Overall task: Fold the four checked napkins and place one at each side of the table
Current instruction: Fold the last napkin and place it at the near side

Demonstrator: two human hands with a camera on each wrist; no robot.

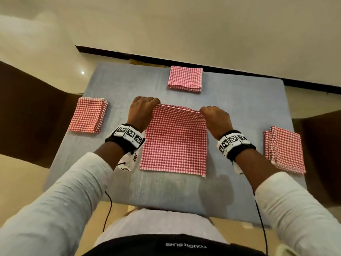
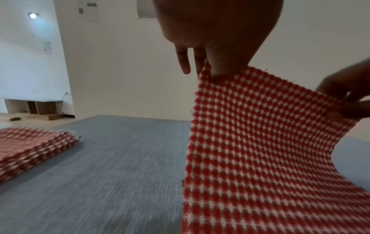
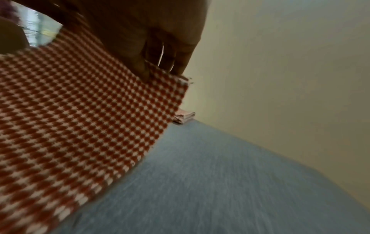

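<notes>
A red-and-white checked napkin (image 1: pixel 175 139) hangs over the middle of the blue table (image 1: pixel 239 100), its lower edge on the surface. My left hand (image 1: pixel 145 106) pinches its upper left corner and my right hand (image 1: pixel 214 115) pinches the upper right corner. The left wrist view shows the cloth (image 2: pixel 270 150) lifted off the table, thumb and fingers (image 2: pixel 220 63) pinching the corner. In the right wrist view the same cloth (image 3: pixel 80 118) hangs from my fingers (image 3: pixel 170 60). Three folded napkins lie at the left (image 1: pixel 87 115), far (image 1: pixel 185 79) and right (image 1: pixel 284 149) sides.
Dark brown chairs (image 1: pixel 27 117) stand on the left and on the right (image 1: pixel 323 154) of the table. A cream wall with a dark skirting (image 1: pixel 184 60) runs behind the far edge. Thin cables hang from both wrist bands.
</notes>
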